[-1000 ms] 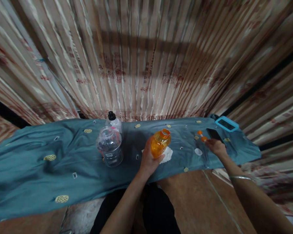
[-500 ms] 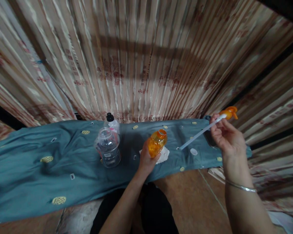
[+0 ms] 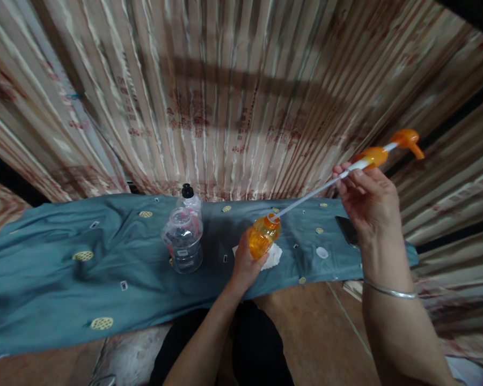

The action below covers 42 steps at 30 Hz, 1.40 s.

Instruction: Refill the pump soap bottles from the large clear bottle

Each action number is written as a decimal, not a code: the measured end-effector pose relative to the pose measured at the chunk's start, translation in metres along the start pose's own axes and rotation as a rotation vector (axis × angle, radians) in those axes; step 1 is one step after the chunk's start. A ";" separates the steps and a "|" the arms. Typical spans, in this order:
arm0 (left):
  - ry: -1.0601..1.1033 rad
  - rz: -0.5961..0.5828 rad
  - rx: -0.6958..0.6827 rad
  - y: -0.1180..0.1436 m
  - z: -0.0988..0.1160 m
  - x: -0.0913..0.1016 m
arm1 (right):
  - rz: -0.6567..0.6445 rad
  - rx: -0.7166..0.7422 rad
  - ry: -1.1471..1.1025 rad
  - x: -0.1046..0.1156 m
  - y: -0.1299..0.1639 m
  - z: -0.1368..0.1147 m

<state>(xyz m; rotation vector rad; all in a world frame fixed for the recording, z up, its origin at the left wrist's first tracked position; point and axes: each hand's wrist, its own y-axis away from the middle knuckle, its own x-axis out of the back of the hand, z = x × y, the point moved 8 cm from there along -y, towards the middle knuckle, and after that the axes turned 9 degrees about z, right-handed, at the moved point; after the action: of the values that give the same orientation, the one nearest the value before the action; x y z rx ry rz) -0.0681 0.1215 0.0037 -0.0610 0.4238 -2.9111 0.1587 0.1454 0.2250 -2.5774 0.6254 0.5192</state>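
My left hand [image 3: 247, 262] is wrapped round an orange see-through bottle [image 3: 265, 234], tilted to the right, its neck uncovered. Between finger and thumb of my right hand [image 3: 368, 198] is an orange pump head [image 3: 372, 156] with a spout at its far end. A long whitish tube [image 3: 309, 194] runs down from the pump head, and its lower end is at the mouth of the orange bottle. Under the left hand lies a crumpled white tissue [image 3: 274, 258].
A clear wide-bodied bottle [image 3: 185, 244] and a clear bottle with a black cap [image 3: 188, 191] stand to the left on the teal cloth [image 3: 140, 252]. To the right are a small clear disc [image 3: 322, 252] and a dark phone-like slab [image 3: 346, 230]. A curtain [image 3: 225, 107] hangs behind.
My right hand has risen and come left with the pump head, bringing the tube's end to the bottle mouth. The pump's spout end now stands out farther. The left hand keeps its hold.
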 end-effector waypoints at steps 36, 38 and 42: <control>0.046 -0.021 0.076 0.001 0.000 -0.002 | -0.607 -0.166 0.397 -0.039 0.089 0.097; 0.051 -0.022 0.071 0.001 -0.001 -0.002 | -0.670 -0.182 0.433 -0.041 0.086 0.097; 0.073 -0.033 0.044 0.001 -0.003 -0.003 | -0.778 -0.216 0.493 -0.045 0.083 0.095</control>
<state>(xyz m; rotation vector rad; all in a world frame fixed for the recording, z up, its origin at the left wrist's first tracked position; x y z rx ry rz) -0.0653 0.1223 0.0010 0.0455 0.3732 -2.9607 0.0564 0.1406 0.1392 -2.8757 -0.3384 -0.3280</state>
